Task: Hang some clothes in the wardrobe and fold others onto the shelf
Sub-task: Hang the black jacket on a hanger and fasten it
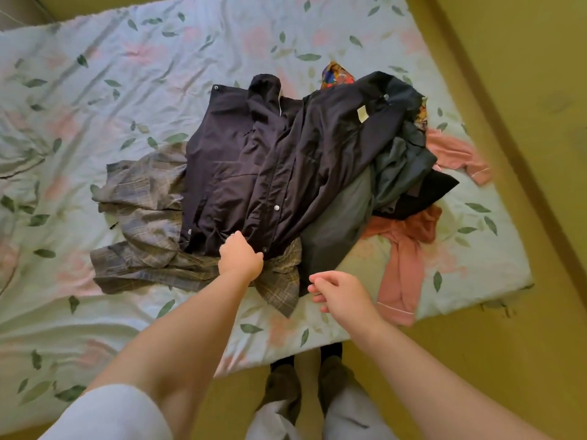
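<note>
Fingers (235,237) of left hand (242,256) gripping dark jacket (254,160) hem, right hand (341,293) loosely curled, empty

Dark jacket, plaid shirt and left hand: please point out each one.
dark jacket (254,160), head view, front panel.
plaid shirt (143,217), head view, part left of the jacket.
left hand (241,258), head view, back of the hand.

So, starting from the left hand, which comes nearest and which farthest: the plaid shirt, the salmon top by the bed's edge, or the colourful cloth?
1. Plaid shirt: directly beneath the left hand, which grips the dark jacket hem.
2. Salmon top: off to the right, near the bed's edge.
3. Colourful cloth: peeking out behind the pile, on the far side.
</note>
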A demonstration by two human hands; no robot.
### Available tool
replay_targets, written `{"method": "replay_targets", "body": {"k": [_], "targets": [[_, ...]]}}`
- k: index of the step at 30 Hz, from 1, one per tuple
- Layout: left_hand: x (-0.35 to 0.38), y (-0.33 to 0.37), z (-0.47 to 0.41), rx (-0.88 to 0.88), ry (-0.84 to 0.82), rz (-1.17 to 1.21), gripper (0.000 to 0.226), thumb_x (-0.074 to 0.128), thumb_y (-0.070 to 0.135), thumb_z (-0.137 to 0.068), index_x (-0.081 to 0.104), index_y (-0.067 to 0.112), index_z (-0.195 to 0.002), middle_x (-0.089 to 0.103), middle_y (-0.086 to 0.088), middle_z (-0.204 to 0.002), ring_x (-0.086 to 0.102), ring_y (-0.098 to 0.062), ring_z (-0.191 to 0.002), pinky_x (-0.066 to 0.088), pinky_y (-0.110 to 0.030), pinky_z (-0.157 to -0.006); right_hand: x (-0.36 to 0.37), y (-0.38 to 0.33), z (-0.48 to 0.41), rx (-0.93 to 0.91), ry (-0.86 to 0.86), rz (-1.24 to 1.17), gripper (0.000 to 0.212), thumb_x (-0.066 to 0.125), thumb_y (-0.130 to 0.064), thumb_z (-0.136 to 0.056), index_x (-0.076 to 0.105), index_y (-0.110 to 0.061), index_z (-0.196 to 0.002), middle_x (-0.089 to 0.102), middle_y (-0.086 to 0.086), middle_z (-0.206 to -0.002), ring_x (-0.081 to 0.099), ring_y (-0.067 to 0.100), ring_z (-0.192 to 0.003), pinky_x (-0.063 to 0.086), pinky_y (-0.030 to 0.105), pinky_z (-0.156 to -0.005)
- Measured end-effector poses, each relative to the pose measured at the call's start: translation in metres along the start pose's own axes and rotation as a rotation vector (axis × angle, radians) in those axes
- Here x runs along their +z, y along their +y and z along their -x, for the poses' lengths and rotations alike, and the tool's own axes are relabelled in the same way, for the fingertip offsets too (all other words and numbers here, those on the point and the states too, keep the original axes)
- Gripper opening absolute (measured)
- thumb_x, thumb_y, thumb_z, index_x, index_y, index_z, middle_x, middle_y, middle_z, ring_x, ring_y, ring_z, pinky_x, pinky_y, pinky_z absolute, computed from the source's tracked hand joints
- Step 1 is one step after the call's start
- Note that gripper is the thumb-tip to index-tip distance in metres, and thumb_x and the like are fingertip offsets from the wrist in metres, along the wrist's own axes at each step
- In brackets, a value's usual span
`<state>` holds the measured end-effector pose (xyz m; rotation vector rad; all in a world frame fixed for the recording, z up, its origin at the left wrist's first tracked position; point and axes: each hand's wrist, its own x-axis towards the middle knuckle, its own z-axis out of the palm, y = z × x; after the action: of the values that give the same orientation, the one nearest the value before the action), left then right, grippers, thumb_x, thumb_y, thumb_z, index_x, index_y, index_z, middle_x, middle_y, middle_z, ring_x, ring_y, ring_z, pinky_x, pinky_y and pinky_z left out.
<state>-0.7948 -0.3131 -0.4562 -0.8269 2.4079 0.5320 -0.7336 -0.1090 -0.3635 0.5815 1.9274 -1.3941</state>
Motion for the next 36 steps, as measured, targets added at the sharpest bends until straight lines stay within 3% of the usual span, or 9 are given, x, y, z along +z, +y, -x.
{"method": "replay_targets", "body": {"k": [4,6,9,13,17,21,26,30,36], "targets": [[0.012,-0.013,-0.023,-0.085,-0.077,-0.016,0.059,0.062,0.035,-0.095,0.04,0.017,-0.147,0.054,-0.013,-0.138,0.05,-0.034,-0.126,0.048,-0.045,-0.1,0.002,0.011,0.002,0.038,0.003,-0.035,0.02,0.05,-0.023,-0.102,0.068,-0.024,-0.11,0.072,-0.008,-0.094,0.067,0.008,-0.087,0.056,0.027,-0.08],[0.01,-0.014,-0.025,-0.033,-0.053,-0.011,0.024,0.058,0.023,-0.095,0.065,0.024,-0.118,0.06,-0.009,-0.126,0.057,-0.033,-0.113,0.052,-0.043,-0.094,0.002,0.012,0.004,0.043,0.015,-0.046,0.02,0.05,-0.023,-0.102,0.068,-0.025,-0.109,0.072,-0.007,-0.094,0.067,0.009,-0.087,0.055,0.025,-0.076],[-0.002,-0.008,-0.013,0.134,-0.032,-0.071,0.024,0.055,0.014,-0.095,0.067,0.033,-0.086,0.052,-0.002,-0.125,0.055,-0.029,-0.109,0.051,-0.042,-0.094,-0.004,0.007,0.012,0.061,0.032,-0.071,0.019,0.049,-0.022,-0.101,0.068,-0.026,-0.103,0.071,-0.005,-0.094,0.066,0.013,-0.086,0.056,0.032,-0.074],[-0.019,0.003,0.006,0.327,-0.063,-0.15,0.02,0.059,0.025,-0.095,0.069,0.031,-0.112,0.037,0.0,-0.151,0.041,-0.027,-0.132,0.044,-0.041,-0.103,-0.013,-0.009,0.032,0.016,0.052,-0.074,0.019,0.048,-0.023,-0.101,0.068,-0.025,-0.103,0.071,-0.005,-0.096,0.066,0.013,-0.085,0.058,0.034,-0.076],[-0.023,0.002,0.008,0.167,-0.172,-0.117,0.047,0.064,0.033,-0.091,0.055,0.035,-0.137,0.019,-0.006,-0.162,0.031,-0.032,-0.142,0.041,-0.043,-0.107,-0.011,-0.017,0.04,0.018,0.079,-0.074,0.018,0.05,-0.026,-0.102,0.068,-0.024,-0.104,0.071,-0.005,-0.098,0.067,0.013,-0.087,0.057,0.033,-0.081],[0.003,-0.008,-0.017,0.217,-0.304,-0.146,0.055,0.067,0.036,-0.092,0.05,0.037,-0.143,0.007,-0.005,-0.166,0.025,-0.031,-0.148,0.04,-0.036,-0.109,0.001,-0.006,0.033,0.025,0.128,-0.117,0.019,0.05,-0.027,-0.102,0.068,-0.023,-0.106,0.071,-0.004,-0.099,0.068,0.014,-0.089,0.057,0.03,-0.079],[0.008,-0.013,-0.027,0.185,-0.223,0.074,0.044,0.07,0.029,-0.085,0.061,0.02,-0.127,0.064,-0.004,-0.123,0.059,-0.028,-0.115,0.051,-0.038,-0.097,0.015,0.006,0.035,0.081,0.203,-0.228,0.021,0.048,-0.023,-0.103,0.067,-0.015,-0.111,0.07,0.003,-0.1,0.065,0.014,-0.081,0.055,0.024,-0.067],[-0.031,-0.002,0.002,0.206,-0.339,0.273,0.03,0.068,0.017,-0.089,0.054,0.012,-0.115,0.063,-0.01,-0.111,0.062,-0.029,-0.1,0.054,-0.042,-0.091,0.031,-0.008,0.054,0.092,0.242,-0.242,0.022,0.049,-0.023,-0.103,0.066,-0.014,-0.113,0.069,0.003,-0.101,0.065,0.015,-0.082,0.056,0.026,-0.069],[-0.153,0.023,0.104,0.661,-0.446,0.454,0.014,0.06,0.023,-0.097,0.071,0.014,-0.096,0.073,-0.011,-0.095,0.069,-0.033,-0.086,0.057,-0.044,-0.082,0.038,-0.071,0.103,-0.016,0.274,-0.252,0.03,0.064,-0.021,-0.095,0.059,-0.013,-0.124,0.067,0.006,-0.111,0.065,0.019,-0.091,0.051,0.022,-0.066]]}}
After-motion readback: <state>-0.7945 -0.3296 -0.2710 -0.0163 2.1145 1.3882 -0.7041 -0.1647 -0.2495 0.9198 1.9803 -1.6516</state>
